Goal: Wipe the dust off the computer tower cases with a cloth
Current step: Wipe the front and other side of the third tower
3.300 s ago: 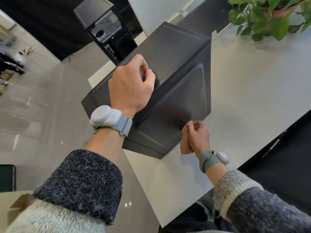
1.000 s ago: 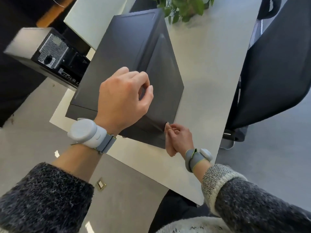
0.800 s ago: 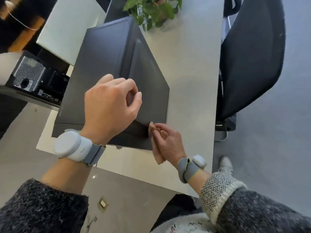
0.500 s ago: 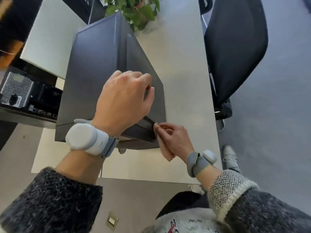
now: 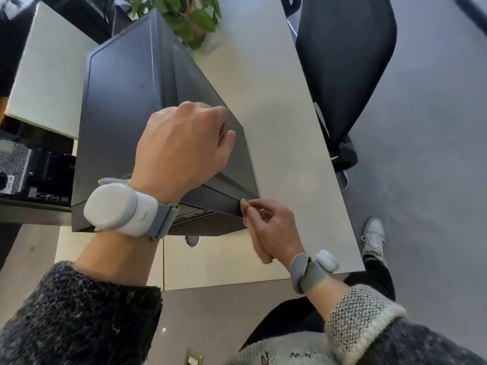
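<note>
The left hand point(image 5: 184, 146) sits in the middle of the frame on top of the dark grey tower case point(image 5: 118, 114). Its fingers curl over the case's upper right edge, gripping it. A white and grey wristband point(image 5: 123, 209) wraps that wrist, above a dark knitted sleeve point(image 5: 79, 320).

Lower and to the right, the right hand point(image 5: 274, 227) pinches a small tan cloth point(image 5: 259, 248) between thumb and bent fingers. The cloth's top end is pressed against the near right corner of the case, and the rest of it hangs down beside the palm. This wrist carries a grey band with a white pod point(image 5: 313, 270).

The case stands on a pale desk point(image 5: 276, 101), filling the centre and upper left of the frame, with its ribbed front panel facing the bottom of the picture. A round cable hole point(image 5: 192, 241) lies in the desk just below that panel.

At the left edge a second tower case point(image 5: 26, 169) shows its back side — perforated grille and ports — apart from the first. A leafy green plant point(image 5: 189, 17) stands at top centre, just behind the held case. A black office chair point(image 5: 342, 61) fills the upper right, beside the desk. On the grey floor at right, a white shoe point(image 5: 373, 235) shows just past the desk corner.
</note>
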`<action>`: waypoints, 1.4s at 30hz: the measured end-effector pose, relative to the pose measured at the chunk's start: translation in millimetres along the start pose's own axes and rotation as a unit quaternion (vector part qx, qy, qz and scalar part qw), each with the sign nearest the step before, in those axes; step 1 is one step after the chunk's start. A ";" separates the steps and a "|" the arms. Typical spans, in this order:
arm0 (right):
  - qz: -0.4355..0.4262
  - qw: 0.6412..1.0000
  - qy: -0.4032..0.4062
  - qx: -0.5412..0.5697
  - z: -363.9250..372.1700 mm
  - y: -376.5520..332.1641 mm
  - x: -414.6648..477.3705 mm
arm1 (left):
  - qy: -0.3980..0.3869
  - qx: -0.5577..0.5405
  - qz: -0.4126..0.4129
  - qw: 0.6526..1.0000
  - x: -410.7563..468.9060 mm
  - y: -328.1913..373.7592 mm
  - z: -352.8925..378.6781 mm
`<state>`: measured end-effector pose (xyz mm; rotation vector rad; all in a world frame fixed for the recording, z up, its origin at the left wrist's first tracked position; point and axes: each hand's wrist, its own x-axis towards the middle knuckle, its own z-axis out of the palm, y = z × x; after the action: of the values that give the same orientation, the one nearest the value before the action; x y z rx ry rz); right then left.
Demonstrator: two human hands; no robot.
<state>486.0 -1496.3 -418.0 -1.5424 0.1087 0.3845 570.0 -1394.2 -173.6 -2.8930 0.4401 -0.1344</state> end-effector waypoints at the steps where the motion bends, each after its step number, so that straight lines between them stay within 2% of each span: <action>1: 0.010 1.000 0.018 0.005 5.2 5.5 -1.3 | -0.003 0.005 0.004 1.000 0.4 0.2 0.0; 3: 0.057 0.997 0.040 -0.039 7.7 24.8 10.7 | -0.011 0.019 0.014 1.000 0.9 0.9 -1.1; 6: 0.128 0.983 0.015 -0.130 -1.6 37.9 25.3 | -0.030 0.024 0.028 0.999 1.9 1.0 -1.4; 12: 0.028 0.998 0.052 0.016 13.1 25.1 6.4 | -0.077 0.010 0.017 0.997 6.9 -5.8 -1.5; 14: 0.070 0.996 0.061 -0.016 13.0 41.2 13.8 | -0.096 0.008 0.006 0.995 10.6 -4.7 -2.4; 17: 0.138 0.983 0.005 -0.124 0.2 57.3 36.4 | -0.102 -0.019 -0.017 0.994 16.4 -2.2 -5.2; 18: 0.137 0.982 0.000 -0.129 -3.2 54.8 43.3 | -0.095 -0.036 -0.024 0.995 18.4 -1.9 -6.4; 23: 0.030 0.998 0.062 -0.006 9.9 16.4 55.6 | -0.069 -0.035 -0.053 0.996 35.0 -4.7 -5.9; 26: 0.082 0.994 0.060 -0.044 15.6 28.4 66.3 | -0.093 -0.023 -0.077 0.992 46.7 -6.0 -2.5; 29: 0.147 0.984 0.014 -0.103 -2.9 40.8 85.7 | -0.113 -0.016 -0.088 0.990 58.1 -7.5 -1.5; 34: 0.030 0.998 0.033 -0.039 6.3 12.5 104.5 | -0.159 -0.016 -0.114 0.981 82.0 -6.7 -1.2; 36: 0.061 0.997 0.046 -0.027 11.3 19.5 112.9 | -0.165 -0.022 -0.125 0.978 90.2 -5.0 0.8; 39: 0.167 0.984 -0.006 -0.064 1.0 40.4 130.2 | -0.170 -0.014 -0.143 0.975 108.9 -6.4 8.9; 42: 0.172 0.981 -0.032 -0.082 -2.5 37.9 131.1 | -0.186 -0.019 -0.168 0.968 126.7 -9.9 22.6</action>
<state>597.4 -1476.7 -494.4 -1.6746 0.3030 0.7311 696.1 -1419.0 -186.1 -2.9084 -0.1150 0.3633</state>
